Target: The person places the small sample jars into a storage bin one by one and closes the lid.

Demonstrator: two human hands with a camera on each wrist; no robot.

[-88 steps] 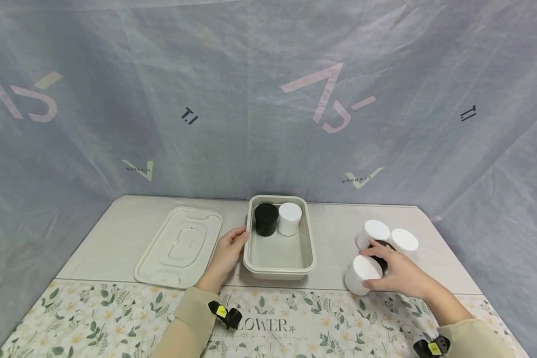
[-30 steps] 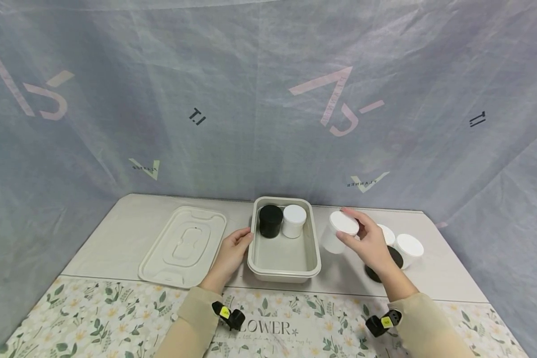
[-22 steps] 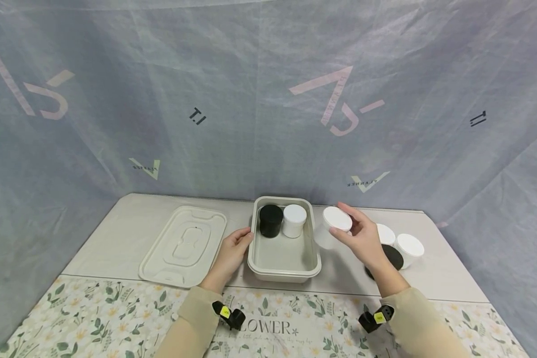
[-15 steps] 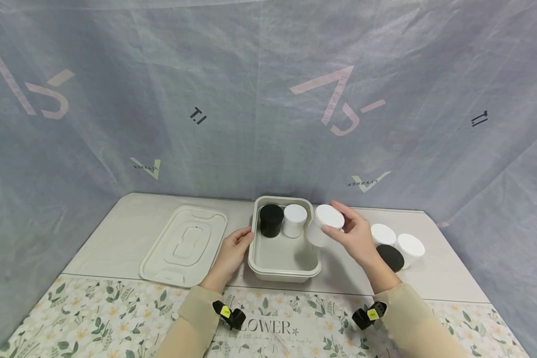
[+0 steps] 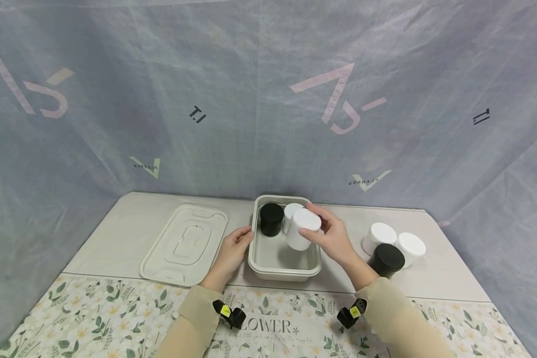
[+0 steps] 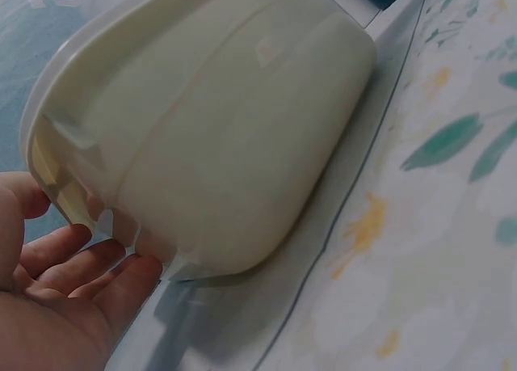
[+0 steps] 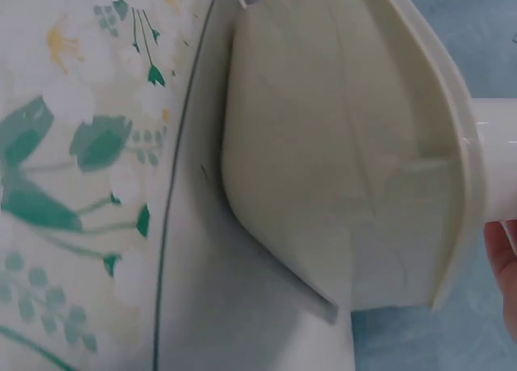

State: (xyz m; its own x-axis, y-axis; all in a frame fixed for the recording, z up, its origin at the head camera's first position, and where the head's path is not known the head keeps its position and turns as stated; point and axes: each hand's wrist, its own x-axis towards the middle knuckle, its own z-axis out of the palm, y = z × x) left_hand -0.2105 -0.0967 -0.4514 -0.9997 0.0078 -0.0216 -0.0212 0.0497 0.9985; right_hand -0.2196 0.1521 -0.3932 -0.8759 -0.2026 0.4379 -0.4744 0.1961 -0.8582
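Observation:
A pale rectangular plastic container (image 5: 281, 272) stands in the middle of the table. At its left side my left hand (image 5: 228, 256) holds the rim, thumb at the edge and fingers against the outer wall, as the left wrist view shows of the container (image 6: 242, 137). My right hand (image 5: 334, 239) grips a white lidded jar (image 5: 299, 239) between thumb and fingers, tilted over the container's right half. The right wrist view catches only part of that jar (image 7: 499, 157) past the rim. Inside, at the back, stand a black jar (image 5: 271, 219) and another white jar (image 5: 291, 211), partly hidden by the held one.
A flat pale lid (image 5: 185, 251) lies left of the container. On the right, two white jars (image 5: 382, 234) and a black jar (image 5: 387, 259) stand close together. A grey printed cloth (image 5: 259, 124) hangs behind the table; a floral mat (image 5: 116, 318) covers its front.
My right hand took the white jar from the group at right, lifted it and carried it left, from beside the container to over it. My left hand stays at the container's rim.

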